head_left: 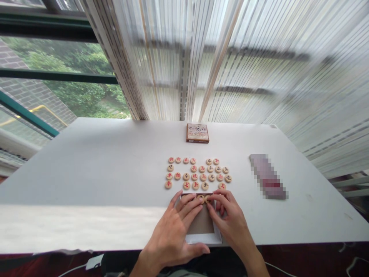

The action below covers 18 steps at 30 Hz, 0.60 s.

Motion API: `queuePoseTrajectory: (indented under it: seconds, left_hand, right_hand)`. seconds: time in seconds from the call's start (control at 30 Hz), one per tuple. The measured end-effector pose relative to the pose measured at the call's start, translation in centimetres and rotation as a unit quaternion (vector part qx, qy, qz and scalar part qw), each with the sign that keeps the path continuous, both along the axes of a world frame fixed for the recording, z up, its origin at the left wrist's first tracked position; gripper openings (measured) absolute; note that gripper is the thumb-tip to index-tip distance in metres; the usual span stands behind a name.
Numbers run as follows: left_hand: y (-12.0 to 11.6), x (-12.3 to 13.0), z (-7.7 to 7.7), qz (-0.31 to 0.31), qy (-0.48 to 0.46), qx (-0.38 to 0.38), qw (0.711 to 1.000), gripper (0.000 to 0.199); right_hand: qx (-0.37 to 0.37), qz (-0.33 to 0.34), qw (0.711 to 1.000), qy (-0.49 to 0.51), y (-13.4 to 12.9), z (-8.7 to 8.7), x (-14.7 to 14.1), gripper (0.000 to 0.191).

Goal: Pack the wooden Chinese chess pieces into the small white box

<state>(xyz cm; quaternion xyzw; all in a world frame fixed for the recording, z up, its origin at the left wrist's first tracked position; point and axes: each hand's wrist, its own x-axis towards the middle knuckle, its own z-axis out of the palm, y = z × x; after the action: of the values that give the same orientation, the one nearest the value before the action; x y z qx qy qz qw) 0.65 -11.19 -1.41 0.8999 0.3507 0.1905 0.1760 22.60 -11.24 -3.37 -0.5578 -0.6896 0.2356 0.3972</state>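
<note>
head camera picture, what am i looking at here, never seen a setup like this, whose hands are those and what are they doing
There's no machine here. This one picture comes from a camera worn on a person's head, looking forward and down, so you see what they see. Their left hand and right hand are at the near edge of a white table. Under them is an open cardboard tray with two round wooden pieces at its far end. The right hand's fingers touch one piece, but I can't tell if it's gripped. Beyond lie rows of Chinese chess pieces, a small box, and a blurred-out packet.
</note>
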Motion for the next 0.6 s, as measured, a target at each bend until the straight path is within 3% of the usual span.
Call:
queuePoseTrajectory:
  seconds: [0.4,0.6]
  left_hand:
    - [0.07,-0.11,0.09,-0.001,-0.022,-0.021,1.0,0.087]
    - [0.06,-0.65,-0.05,0.009,-0.096,-0.07,0.993,0.079]
  right_hand:
    - [0.0,-0.006,1.0,0.0,0.02,-0.05,-0.02,0.012]
    - [0.006,-0.01,1.0,-0.004,-0.08,-0.05,0.04,0.012]
